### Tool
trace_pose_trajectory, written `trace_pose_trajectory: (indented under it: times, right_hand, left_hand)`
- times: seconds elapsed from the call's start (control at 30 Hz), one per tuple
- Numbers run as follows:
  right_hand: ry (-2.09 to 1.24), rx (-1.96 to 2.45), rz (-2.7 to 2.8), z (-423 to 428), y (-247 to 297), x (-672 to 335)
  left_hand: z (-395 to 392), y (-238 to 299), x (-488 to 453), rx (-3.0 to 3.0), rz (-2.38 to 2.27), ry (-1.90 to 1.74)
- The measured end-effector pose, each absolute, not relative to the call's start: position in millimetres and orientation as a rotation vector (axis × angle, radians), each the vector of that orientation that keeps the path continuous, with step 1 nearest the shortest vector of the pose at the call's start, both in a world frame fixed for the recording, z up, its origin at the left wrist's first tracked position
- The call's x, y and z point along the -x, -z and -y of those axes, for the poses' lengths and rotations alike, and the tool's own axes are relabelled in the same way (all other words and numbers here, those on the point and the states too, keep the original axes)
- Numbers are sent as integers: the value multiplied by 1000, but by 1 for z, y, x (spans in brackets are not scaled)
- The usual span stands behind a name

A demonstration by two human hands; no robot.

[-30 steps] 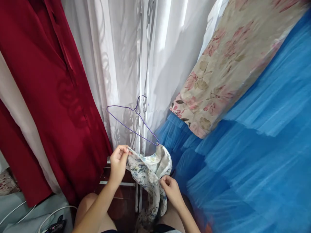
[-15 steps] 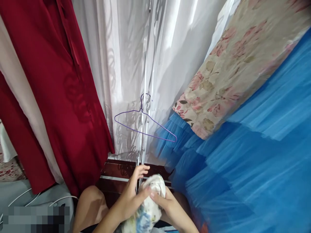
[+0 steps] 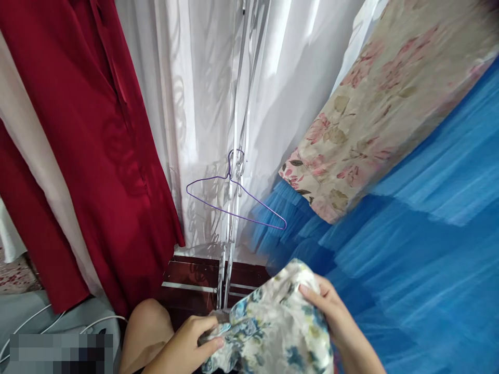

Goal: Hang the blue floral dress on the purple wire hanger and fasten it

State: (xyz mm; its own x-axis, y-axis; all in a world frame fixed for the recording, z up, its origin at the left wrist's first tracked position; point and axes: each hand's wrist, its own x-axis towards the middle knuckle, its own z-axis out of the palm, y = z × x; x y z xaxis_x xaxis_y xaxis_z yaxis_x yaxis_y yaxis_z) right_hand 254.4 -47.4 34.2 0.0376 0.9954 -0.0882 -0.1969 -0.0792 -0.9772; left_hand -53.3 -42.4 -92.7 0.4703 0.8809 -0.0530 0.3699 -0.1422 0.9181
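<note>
A white cloth with blue and yellow-green flowers [image 3: 273,327] is spread between my two hands at the bottom of the head view. On its right upper edge, my right hand [image 3: 325,304] pinches it, thumb on top. My left hand [image 3: 198,337] is closed on the bunched left part of the same floral cloth. Whether the cloth is a garment I cannot tell. Beyond my hands, a purple wire hanger [image 3: 253,218] hangs bare from a white metal stand [image 3: 230,228], touched by neither hand.
Long red garments [image 3: 117,156] hang at left. Opposite them hang a beige floral garment [image 3: 362,124] and a layered blue tulle one [image 3: 421,249]. White curtains [image 3: 202,104] cover the back. White cables [image 3: 103,322] lie on a grey surface [image 3: 78,311] at lower left, beside my bent knee [image 3: 146,327].
The bunched floral cloth is now opened out between my hands. My right hand has moved right and up with its edge; my left hand has moved down and left and closed on it.
</note>
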Motion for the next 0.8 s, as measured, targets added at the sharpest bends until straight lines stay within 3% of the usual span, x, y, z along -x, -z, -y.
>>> trace_pose_trajectory:
  times: [0.23,0.4,0.57,0.67,0.8]
  right_hand:
    - [-814,1050,1234,-75,-113,-295]
    - [-992,988,1336,-142,-133,-261]
    - [-1258,1006,1370,-157,-125,-232]
    - [-1397,1004,1357,-153,-123,-229]
    - [-1493,1002,1328,-148,-126,-229]
  left_hand:
    - [36,31,52,-1413,-989,-1007]
    - [10,-26,68,-1250,-925,-1277]
    - [-27,-43,106,-1362,-984,-1417]
    - [-60,-35,137,-1810,-1154,-1303]
    - [-108,-17,171,-2461,-1298,-821]
